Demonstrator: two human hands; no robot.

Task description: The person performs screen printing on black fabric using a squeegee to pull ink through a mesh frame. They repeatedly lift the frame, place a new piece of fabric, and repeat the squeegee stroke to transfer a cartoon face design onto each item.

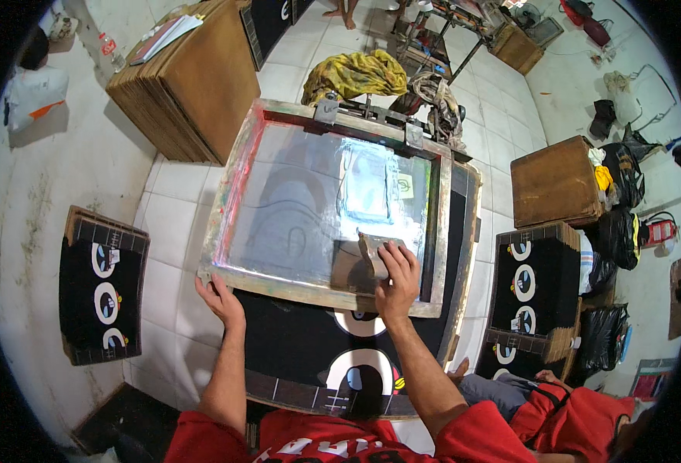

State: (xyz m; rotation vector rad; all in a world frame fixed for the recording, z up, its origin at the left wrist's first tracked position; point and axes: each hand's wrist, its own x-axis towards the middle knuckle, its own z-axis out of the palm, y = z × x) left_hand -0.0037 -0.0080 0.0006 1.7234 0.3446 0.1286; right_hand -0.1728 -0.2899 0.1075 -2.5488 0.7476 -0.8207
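Note:
A wooden screen frame [224, 204] with pale mesh and red-stained edge lies over a board with black printed fabric [278, 347]. My left hand [218, 297] grips the frame's near left corner. My right hand [394, 282] holds a flat grey-brown piece [373, 248], perhaps a scraper or pad, on the mesh near the lower right. A bright pale patch shows on the mesh's upper right. Two metal clamps [325, 110] hold the far side of the frame.
Yellow stained cloth [356, 73] lies beyond the frame. Board stacks [182, 77], printed panels [101, 285] and more stacks [537, 278] stand either side, with black bags [603, 339]. Another person in red [572, 417] sits at lower right. Bare legs show at the back.

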